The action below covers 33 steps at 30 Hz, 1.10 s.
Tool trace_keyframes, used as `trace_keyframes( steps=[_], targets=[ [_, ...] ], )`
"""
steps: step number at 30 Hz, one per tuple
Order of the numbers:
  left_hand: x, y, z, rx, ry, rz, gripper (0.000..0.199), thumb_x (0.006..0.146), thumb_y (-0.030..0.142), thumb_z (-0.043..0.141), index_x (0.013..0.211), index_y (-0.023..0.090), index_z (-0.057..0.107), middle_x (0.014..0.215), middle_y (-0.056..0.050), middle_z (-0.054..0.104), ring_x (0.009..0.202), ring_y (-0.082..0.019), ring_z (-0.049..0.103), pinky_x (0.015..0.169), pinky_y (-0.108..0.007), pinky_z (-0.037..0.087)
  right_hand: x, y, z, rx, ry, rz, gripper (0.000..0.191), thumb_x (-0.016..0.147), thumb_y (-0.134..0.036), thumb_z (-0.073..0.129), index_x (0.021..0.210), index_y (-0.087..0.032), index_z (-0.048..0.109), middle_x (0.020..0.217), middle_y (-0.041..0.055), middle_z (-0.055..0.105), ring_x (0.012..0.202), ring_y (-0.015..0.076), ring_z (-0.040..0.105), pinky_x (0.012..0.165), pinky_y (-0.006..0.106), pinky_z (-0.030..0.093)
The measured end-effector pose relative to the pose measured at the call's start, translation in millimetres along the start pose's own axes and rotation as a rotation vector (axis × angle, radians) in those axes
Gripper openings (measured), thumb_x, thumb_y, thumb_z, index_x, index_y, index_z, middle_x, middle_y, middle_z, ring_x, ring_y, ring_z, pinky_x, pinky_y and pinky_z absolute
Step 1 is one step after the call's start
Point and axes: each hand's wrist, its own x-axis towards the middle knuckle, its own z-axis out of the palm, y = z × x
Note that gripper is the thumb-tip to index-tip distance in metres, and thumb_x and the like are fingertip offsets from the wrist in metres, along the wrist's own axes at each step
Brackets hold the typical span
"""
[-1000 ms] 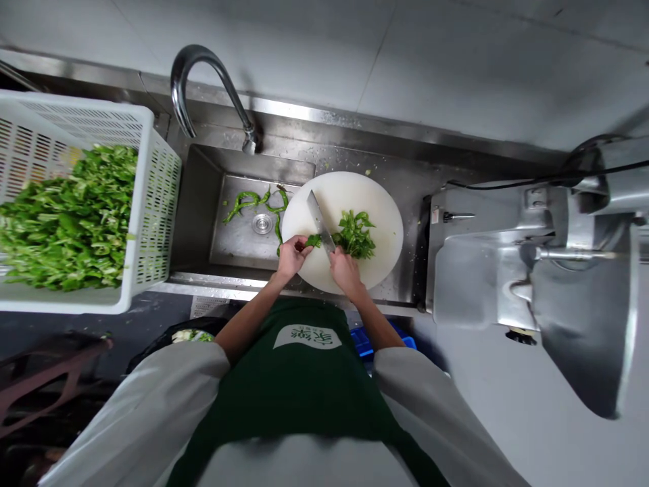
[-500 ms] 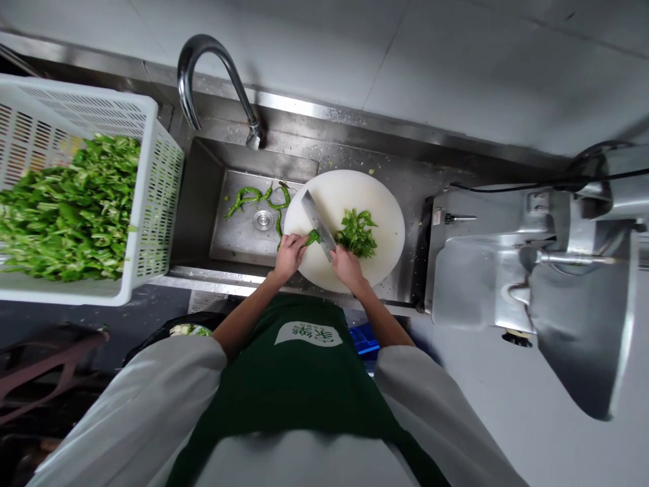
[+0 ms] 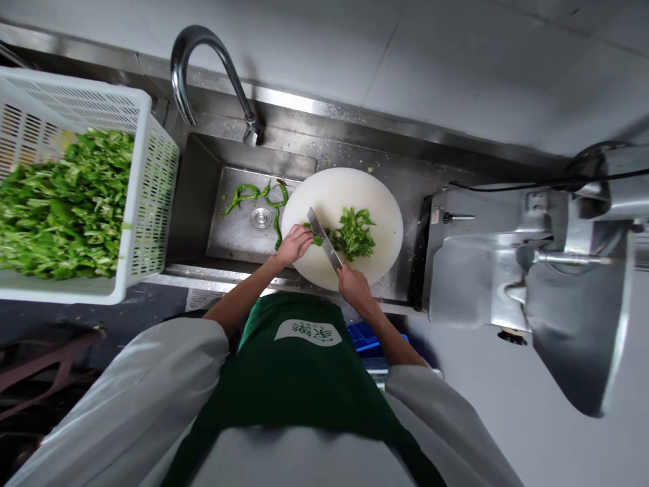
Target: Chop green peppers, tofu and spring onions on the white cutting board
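Observation:
My left hand [image 3: 295,246] is closed around a green pepper [image 3: 317,239] at the left part of a round white cutting board [image 3: 329,186]. Its fingers hide most of that pepper. In my right hand [image 3: 353,287] is a kitchen knife [image 3: 328,247], gripped by the handle, which my fingers cover. The broad blade slants up and left across the board, right beside the pepper piece. To the right of the blade lies a small heap of cut green pepper [image 3: 355,233].
Left of the board is a steel sink [image 3: 195,196] with several whole green peppers [image 3: 245,192] near its drain. A curved faucet [image 3: 203,34] rises behind it. At far left stands a white plastic crate [image 3: 122,270] full of cut peppers [image 3: 65,210]. A metal slicing machine [image 3: 466,277] stands on the right.
The knife has moved toward me and slightly right with my right hand. My left hand has shifted a little away from me, still on the pepper. The view has moved slightly.

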Motion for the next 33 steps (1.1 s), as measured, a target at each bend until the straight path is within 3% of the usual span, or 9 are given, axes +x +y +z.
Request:
trace_keyframes(
  steps=[4, 9, 13, 17, 22, 27, 33],
  targets=[
    [-1.5, 1.2, -1.5, -0.022, -0.002, -0.008, 0.025, 0.105, 0.035, 0.054, 0.106, 0.022, 0.075, 0.113, -0.013, 0.071, 0.114, -0.028, 0.062, 0.106, -0.051, 0.052, 15.9, -11.7, -2.1, 0.004, 0.017, -0.012, 0.039, 0.113, -0.03, 0.031, 0.13, -0.013, 0.063, 0.115, 0.0187, 0.076, 0.11, 0.0291, 0.073, 0.092, 0.032, 0.051],
    [1.1, 5.3, -1.2, -0.007, -0.021, -0.003, 0.026, 0.105, 0.032, 0.051, 0.106, 0.022, 0.075, 0.112, -0.013, 0.071, 0.11, -0.028, 0.062, 0.102, -0.049, 0.054, 11.4, -16.0, 0.6, -0.021, 0.052, -0.038, 0.041, 0.113, -0.028, 0.03, 0.135, -0.011, 0.059, 0.109, 0.0198, 0.077, 0.105, 0.0299, 0.075, 0.092, 0.034, 0.052],
    [0.7, 7.0, -4.5, -0.017, -0.049, -0.01, 0.025, 0.104, 0.029, 0.05, 0.107, 0.023, 0.075, 0.114, -0.012, 0.07, 0.112, -0.027, 0.062, 0.104, -0.05, 0.055, 28.0, -25.1, 2.3, 0.021, 0.043, -0.055, 0.037, 0.113, -0.026, 0.032, 0.13, -0.012, 0.062, 0.117, 0.0189, 0.076, 0.11, 0.0271, 0.073, 0.093, 0.03, 0.051],
    [4.5, 6.6, -6.6, -0.029, -0.066, 0.021, 0.024, 0.102, 0.026, 0.052, 0.109, 0.024, 0.075, 0.12, -0.013, 0.065, 0.121, -0.028, 0.059, 0.105, -0.05, 0.055, 41.3, -12.3, -1.4, 0.067, 0.063, -0.033, 0.035, 0.114, -0.032, 0.035, 0.127, -0.013, 0.062, 0.117, 0.0166, 0.076, 0.111, 0.027, 0.072, 0.093, 0.029, 0.049],
    [23.7, 7.3, 0.2, -0.025, -0.125, 0.041, 0.02, 0.103, 0.028, 0.054, 0.106, 0.023, 0.073, 0.112, -0.012, 0.066, 0.112, -0.028, 0.06, 0.102, -0.05, 0.055, 18.1, 10.2, -1.2, 0.041, 0.065, 0.076, 0.038, 0.114, -0.032, 0.032, 0.129, -0.01, 0.06, 0.113, 0.0187, 0.076, 0.108, 0.0288, 0.073, 0.091, 0.031, 0.049],
    [33.0, 8.1, 2.0, -0.018, -0.153, 0.024, 0.021, 0.103, 0.028, 0.052, 0.097, 0.022, 0.072, 0.111, -0.012, 0.067, 0.113, -0.028, 0.059, 0.103, -0.046, 0.055, -2.3, -0.7, 3.0, 0.018, 0.024, 0.076, 0.041, 0.114, -0.034, 0.031, 0.134, -0.013, 0.059, 0.108, 0.0185, 0.076, 0.104, 0.0296, 0.075, 0.089, 0.032, 0.049],
    [29.3, 4.6, -1.2, -0.126, -0.082, 0.055, 0.013, 0.099, 0.022, 0.06, 0.097, 0.025, 0.073, 0.109, -0.009, 0.066, 0.111, -0.026, 0.061, 0.102, -0.045, 0.055, 31.3, -11.2, -1.1, 0.073, 0.037, 0.03, 0.037, 0.114, -0.031, 0.033, 0.13, -0.012, 0.061, 0.117, 0.0182, 0.075, 0.111, 0.0277, 0.072, 0.091, 0.029, 0.049]
  ],
)
